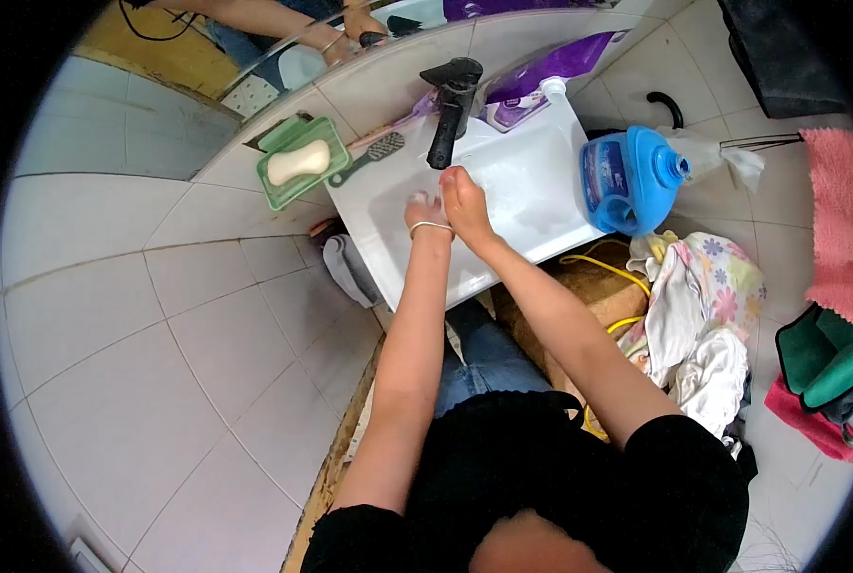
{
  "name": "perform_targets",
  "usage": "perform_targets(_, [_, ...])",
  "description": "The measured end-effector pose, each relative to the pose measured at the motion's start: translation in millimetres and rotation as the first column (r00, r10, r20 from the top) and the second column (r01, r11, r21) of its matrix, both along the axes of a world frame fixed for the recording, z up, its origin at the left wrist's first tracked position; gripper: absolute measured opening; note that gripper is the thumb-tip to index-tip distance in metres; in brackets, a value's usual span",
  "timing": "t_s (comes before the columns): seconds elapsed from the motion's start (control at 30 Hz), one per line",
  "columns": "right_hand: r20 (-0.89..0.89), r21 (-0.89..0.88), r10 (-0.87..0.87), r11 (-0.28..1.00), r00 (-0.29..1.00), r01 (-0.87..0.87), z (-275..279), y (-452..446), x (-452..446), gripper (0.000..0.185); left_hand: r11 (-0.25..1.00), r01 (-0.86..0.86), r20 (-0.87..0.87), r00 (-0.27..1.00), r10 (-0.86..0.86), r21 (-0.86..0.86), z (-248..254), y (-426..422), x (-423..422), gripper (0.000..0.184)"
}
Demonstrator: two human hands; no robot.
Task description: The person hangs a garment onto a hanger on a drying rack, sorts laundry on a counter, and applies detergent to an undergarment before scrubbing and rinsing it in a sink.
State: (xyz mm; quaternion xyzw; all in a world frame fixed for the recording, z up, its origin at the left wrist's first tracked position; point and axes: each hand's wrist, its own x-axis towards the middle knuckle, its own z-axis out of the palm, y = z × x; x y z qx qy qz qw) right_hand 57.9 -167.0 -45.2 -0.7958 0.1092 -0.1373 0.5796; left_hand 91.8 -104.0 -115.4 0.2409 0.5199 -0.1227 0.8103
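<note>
Over the white sink (369,201), just below the black faucet (453,100), my two hands meet side by side. My left hand (426,212), with a light bracelet (432,227) on its wrist, is slightly blurred, so its finger pose is unclear. Against it, my right hand (466,205) has its fingers curled in; what lies inside them, if anything, is hidden. A pale soap bar (298,163) rests in a green soap dish (278,196) left of the sink. Between dish and faucet lies a grey-green foot file (369,158) on the sink rim.
A blue detergent jug (641,181) stands on the right rim. Purple pouches (555,67) lean behind the sink. Crumpled cloths (694,315) and a yellow cord (617,269) are below right. Pink and green cloths (827,358) hang farther right. A mirror (293,57) runs along the back wall.
</note>
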Motion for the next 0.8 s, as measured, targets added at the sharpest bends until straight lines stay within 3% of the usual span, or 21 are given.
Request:
perform_targets(0.03, [0.0, 0.002, 0.002, 1.0, 1.0, -0.002, -2.9, -1.9, 4.8, 0.016, 1.0, -0.002, 0.0, 1.0, 0.002, 0.002, 4.3, 3.4, -2.9, 0.023])
perform_targets(0.1, [-0.079, -0.027, 0.086, 0.996, 0.993, -0.088, -8.0, -7.0, 13.2, 0.015, 0.975, 0.108, 0.157, 0.984, -0.078, -0.193, 10.2, 11.3, -5.0, 0.022])
perform_targets(0.13, [-0.076, -0.026, 0.086, 0.996, 0.993, -0.088, -10.4, -8.6, 15.0, 0.015, 0.975, 0.109, 0.16, 0.984, -0.079, -0.191, -6.7, 22.9, -5.4, 0.022])
perform_targets(0.17, [-0.118, -0.087, 0.085, 0.992, 0.989, -0.095, -13.7, -8.9, 16.3, 0.016, 0.863, 0.283, 0.55, 0.835, -0.008, -0.418, -38.4, 41.7, -6.6, 0.023])
perform_targets(0.2, [-0.159, -0.146, 0.082, 0.984, 0.984, -0.106, -16.9, -8.4, 17.2, 0.018, 0.688, 0.518, 0.811, 0.557, 0.18, -0.509, -55.3, 54.8, -5.6, 0.026])
perform_targets(0.23, [-0.156, -0.14, 0.086, 0.984, 0.984, -0.108, -21.4, -10.7, 14.2, 0.018, 0.693, 0.517, 0.813, 0.555, 0.176, -0.503, -28.5, 61.2, -6.2, 0.026])
perform_targets(0.27, [-0.186, -0.088, 0.129, 0.985, 0.974, -0.148, -26.0, -16.7, 9.3, 0.02, 0.89, 0.296, 0.674, 0.738, 0.016, -0.346, 22.5, 67.3, -8.6, 0.026])
perform_targets(0.3, [-0.214, -0.036, 0.173, 0.982, 0.961, -0.185, -29.4, -22.5, 5.1, 0.022, 0.99, 0.109, 0.452, 0.89, -0.058, -0.087, 52.2, 72.7, -11.3, 0.027])
perform_targets(0.33, [-0.214, -0.032, 0.175, 0.982, 0.961, -0.186, -32.2, -26.5, 1.7, 0.022, 0.991, 0.108, 0.451, 0.89, -0.059, -0.083, 53.5, 81.1, -13.6, 0.027])
perform_targets(0.4, [-0.351, 0.463, 0.129, 0.885, 0.928, 0.053, -32.6, -37.4, -1.0, 0.024, 0.995, 0.059, 0.441, 0.893, -0.09, 0.085, 56.5, 95.9, -12.2, 0.024])
perform_targets(0.47, [-0.42, 0.535, 0.173, 0.84, 0.891, 0.089, -28.7, -47.7, -6.6, 0.026, 0.992, 0.058, 0.429, 0.898, -0.103, 0.116, 57.1, 98.7, -14.5, 0.023])
perform_targets(0.53, [-0.328, 0.785, 0.15, 0.592, 0.933, 0.18, -28.5, -50.9, -11.0, 0.031, 0.983, 0.058, 0.401, 0.908, -0.125, 0.174, 54.9, 99.1, -17.3, 0.021])
perform_targets(0.57, [-0.328, 0.783, 0.148, 0.595, 0.933, 0.18, -28.5, -53.3, -11.5, 0.031, 0.984, 0.059, 0.402, 0.907, -0.124, 0.171, 53.6, 98.7, -16.8, 0.021])
perform_targets(0.63, [-0.216, 0.956, 0.144, 0.232, 0.966, 0.179, -38.4, -56.8, -11.8, 0.037, 0.974, 0.0, 0.385, 0.918, -0.09, 0.228, 47.9, 99.3, -15.6, 0.02])
perform_targets(0.77, [-0.216, 0.968, 0.154, 0.163, 0.964, 0.191, -45.7, -53.8, -9.0, 0.036, 0.97, -0.061, 0.33, 0.944, -0.021, 0.234, 50.1, 96.2, -14.8, 0.02])
perform_targets(0.8, [-0.232, 0.966, 0.159, 0.15, 0.96, 0.209, -41.9, -48.4, -6.5, 0.035, 0.954, 0.073, 0.372, 0.91, -0.183, 0.29, 46.5, 97.4, -14.2, 0.022])
